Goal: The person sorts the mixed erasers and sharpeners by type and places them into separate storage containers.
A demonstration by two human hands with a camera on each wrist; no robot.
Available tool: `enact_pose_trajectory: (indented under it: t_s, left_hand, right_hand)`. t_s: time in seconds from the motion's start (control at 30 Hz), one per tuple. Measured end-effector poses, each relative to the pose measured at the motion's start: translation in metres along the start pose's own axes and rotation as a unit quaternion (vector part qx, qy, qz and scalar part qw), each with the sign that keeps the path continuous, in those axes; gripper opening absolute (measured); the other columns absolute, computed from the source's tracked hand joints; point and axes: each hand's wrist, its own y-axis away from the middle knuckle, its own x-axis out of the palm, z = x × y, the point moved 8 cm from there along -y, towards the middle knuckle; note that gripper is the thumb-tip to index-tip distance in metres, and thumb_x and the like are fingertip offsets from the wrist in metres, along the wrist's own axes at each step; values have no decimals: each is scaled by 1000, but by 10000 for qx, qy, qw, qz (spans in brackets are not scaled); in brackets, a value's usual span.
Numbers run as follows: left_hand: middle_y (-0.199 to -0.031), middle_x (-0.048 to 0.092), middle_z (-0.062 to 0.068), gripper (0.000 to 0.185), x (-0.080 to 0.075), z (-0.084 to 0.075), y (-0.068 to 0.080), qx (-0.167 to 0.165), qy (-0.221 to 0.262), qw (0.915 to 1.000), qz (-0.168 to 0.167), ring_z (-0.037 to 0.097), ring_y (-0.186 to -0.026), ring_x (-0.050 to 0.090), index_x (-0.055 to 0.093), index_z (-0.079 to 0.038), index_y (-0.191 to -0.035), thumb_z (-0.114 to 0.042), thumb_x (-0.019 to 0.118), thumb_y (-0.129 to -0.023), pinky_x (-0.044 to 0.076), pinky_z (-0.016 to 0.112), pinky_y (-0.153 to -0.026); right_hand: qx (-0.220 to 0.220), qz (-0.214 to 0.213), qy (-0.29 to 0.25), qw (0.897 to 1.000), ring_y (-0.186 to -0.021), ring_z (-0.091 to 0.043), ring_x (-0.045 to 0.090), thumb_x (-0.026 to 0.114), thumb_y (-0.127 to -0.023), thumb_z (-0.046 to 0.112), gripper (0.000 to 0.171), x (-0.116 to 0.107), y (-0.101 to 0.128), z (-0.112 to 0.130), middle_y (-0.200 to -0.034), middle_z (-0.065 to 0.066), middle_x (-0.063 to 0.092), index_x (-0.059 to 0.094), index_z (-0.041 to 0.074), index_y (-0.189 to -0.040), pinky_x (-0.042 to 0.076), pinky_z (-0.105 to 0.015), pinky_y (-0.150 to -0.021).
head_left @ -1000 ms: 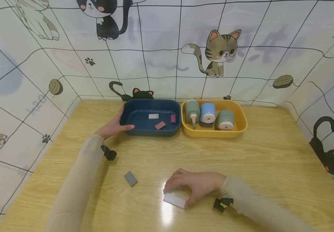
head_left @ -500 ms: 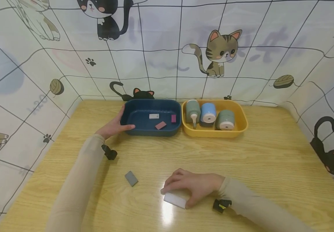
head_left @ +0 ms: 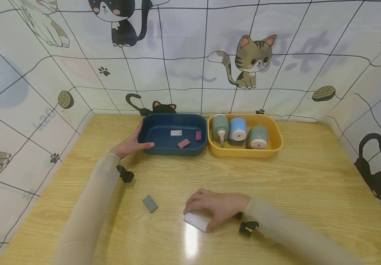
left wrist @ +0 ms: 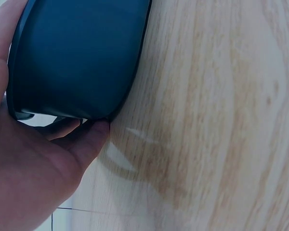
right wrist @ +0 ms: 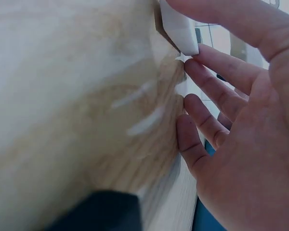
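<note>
My left hand grips the left end of a dark blue bin, its thumb on the front rim and the fingers along the far side. In the left wrist view, fingertips reach under the bin's wall. On the near part of the table, my right hand pinches a white rectangular block by its ends, between thumb and index finger. The right wrist view has the block tilted at the tabletop, with the other fingertips down near the wood. A grey block lies to its left.
Inside the blue bin are a small white block, a pink one and a magenta one. Against its right side stands a yellow bin holding a green nozzle bottle, a blue bottle and another green bottle.
My right hand has shifted a little left and away from me, and the white block has moved with it. The left hand and the blue bin have stayed put.
</note>
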Motion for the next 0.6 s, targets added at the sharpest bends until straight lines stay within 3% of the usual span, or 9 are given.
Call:
enact_pose_trajectory:
  t_s: [0.6]
  left_hand:
    - [-158, -19, 5, 112, 1, 0, -1, 24, 104, 9999, -8, 29, -144, -11, -21, -32, -150, -36, 72, -88, 3, 56, -112]
  right_hand:
    - [236, -393, -265, 9986, -117, -10, 40, 81, -76, 23, 68, -27, -10, -11, -130, 8, 48, 51, 21, -137, 37, -29, -98]
